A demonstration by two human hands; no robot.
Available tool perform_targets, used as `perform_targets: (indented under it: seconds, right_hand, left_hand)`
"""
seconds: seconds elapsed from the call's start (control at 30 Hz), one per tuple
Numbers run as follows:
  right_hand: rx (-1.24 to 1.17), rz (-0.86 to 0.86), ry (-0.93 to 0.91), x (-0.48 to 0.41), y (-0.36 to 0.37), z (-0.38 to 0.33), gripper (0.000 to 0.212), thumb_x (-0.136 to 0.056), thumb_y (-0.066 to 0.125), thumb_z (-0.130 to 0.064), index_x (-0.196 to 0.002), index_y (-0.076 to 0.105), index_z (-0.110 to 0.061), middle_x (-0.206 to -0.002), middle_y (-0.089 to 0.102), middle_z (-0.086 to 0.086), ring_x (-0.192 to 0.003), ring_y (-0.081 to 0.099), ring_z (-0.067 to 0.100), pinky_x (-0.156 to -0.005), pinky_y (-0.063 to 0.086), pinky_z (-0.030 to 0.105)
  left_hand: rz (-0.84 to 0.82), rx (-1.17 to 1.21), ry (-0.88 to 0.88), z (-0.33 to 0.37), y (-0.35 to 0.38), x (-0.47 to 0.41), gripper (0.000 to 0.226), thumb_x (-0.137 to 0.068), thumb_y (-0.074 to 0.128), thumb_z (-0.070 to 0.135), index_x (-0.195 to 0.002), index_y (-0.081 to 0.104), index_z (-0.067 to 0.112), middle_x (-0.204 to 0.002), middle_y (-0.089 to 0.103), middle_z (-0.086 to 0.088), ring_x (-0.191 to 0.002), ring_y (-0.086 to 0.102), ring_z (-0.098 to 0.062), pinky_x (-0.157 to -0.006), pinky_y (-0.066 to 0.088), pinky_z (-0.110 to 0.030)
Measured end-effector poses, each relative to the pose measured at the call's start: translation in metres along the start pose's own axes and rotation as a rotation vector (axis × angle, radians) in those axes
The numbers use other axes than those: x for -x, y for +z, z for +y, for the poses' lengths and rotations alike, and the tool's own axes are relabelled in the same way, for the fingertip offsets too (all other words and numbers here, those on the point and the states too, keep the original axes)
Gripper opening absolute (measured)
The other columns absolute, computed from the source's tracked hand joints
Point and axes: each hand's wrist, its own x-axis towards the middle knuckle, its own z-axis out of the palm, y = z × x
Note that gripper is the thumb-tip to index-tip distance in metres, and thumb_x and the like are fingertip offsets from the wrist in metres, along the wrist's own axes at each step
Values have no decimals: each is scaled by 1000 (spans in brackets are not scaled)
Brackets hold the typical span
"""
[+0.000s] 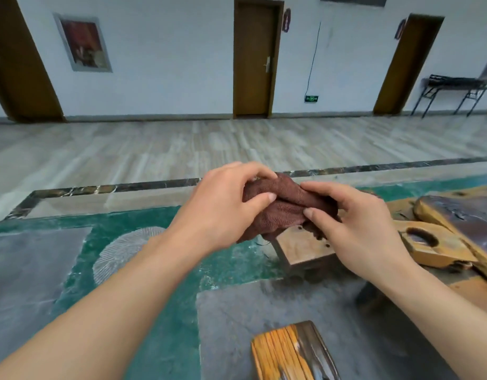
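STEP: cloth being gathered, judged | left hand (223, 207) grips brown cloth (280, 207) | cloth bunched mid-air above wooden block (302, 248) | right hand (354, 229) pinches its right end | NEXT: likely a firm two-hand fold or a lowering to the block.

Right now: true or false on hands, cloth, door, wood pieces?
1. Left hand and right hand both have a grip on the brown cloth. True.
2. The cloth lies spread flat on the floor. False: it is bunched between the hands, above a wooden block.
3. The middle door stands open. False: it is shut.
4. A wooden piece with an oval hole lies right of the right hand. True.
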Motion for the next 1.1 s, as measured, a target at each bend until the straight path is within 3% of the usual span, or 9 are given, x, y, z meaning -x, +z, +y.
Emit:
perform_targets:
  seconds: [0.07, 0.13, 0.2, 0.3, 0.47, 0.73, 0.97, 1.03, 1.1]
  right_hand:
    - [22, 26, -10, -11, -12, -10, 39, -80, 71, -10, -114, 67, -29, -101, 67, -13, -97, 58, 1, -89, 41, 10]
    - [35, 54, -10, -19, -21, -14, 40, -79, 72, -9, -114, 67, -29, -100, 66, -13, -97, 54, -1, -84, 37, 4]
    - [22, 72, -1, -25, -28, -16, 40, -79, 71, -8, -113, 67, -30, -102, 67, -13, -97, 55, -2, -86, 42, 11]
    - [-16, 77, 12, -31, -39, -19, 40, -80, 71, -6, -111, 68, -31, -103, 68, -12, -96, 59, 0, -84, 50, 24]
    - [34, 156, -4, -51, -42, -4, 40, -80, 72, -8, -111, 68, -33, -103, 67, -18, -98, 57, -4, -84, 46, 15]
    - [68, 405, 39, -123, -18, 55, 34, -77, 73, -3, -104, 72, -25, -103, 67, -19, -101, 60, 0, -87, 48, 24]
    - [142, 498, 110, -185, -2, 83, 28, -84, 67, -3, -98, 72, -27, -112, 62, -20, -108, 55, -5, -90, 38, 8]
    - [141, 487, 162, -197, 2, 87, 33, -88, 62, -4, -99, 69, -35, -120, 57, -25, -116, 50, -8, -95, 37, 11]
    - [117, 500, 213, -212, 12, 94, 36, -90, 58, -3, -98, 65, -37, -125, 54, -27, -121, 48, -5, -101, 41, 24]
  left_hand:
    - [18, -1, 26, 8, -12, -10, 19, -83, 69, 33, -99, 63, 42, -94, 64, 13, -88, 55, -2, -78, 40, -16]
    - [36, -17, 62, 14, -18, -23, 19, -83, 69, 33, -99, 64, 42, -94, 63, 16, -87, 52, 2, -75, 35, -7]
    - [19, -15, 90, 19, -21, -34, 19, -85, 67, 34, -101, 63, 42, -98, 63, 18, -91, 53, 3, -81, 39, -11]
    - [-5, -9, 113, 24, -20, -43, 20, -88, 60, 39, -107, 58, 46, -103, 60, 19, -97, 55, -3, -87, 46, -33]
    - [5, 13, 224, 16, -11, -80, 21, -87, 61, 36, -106, 59, 45, -101, 61, 18, -94, 53, 2, -83, 39, -19]
    - [-123, 88, 368, -17, 24, -205, 36, -80, 72, 27, -107, 60, 47, -92, 57, 21, -92, 50, 9, -76, 34, -5]
    - [-259, 182, 377, -50, 52, -297, 58, -76, 77, 30, -128, 54, 44, -91, 56, 18, -89, 52, 3, -84, 42, -22]
    - [-287, 211, 397, -58, 58, -318, 57, -76, 77, 31, -127, 56, 42, -93, 57, 18, -90, 52, 5, -84, 40, -16]
    - [-334, 246, 432, -66, 65, -339, 55, -76, 77, 29, -126, 57, 41, -97, 58, 18, -94, 53, 5, -87, 39, -15]
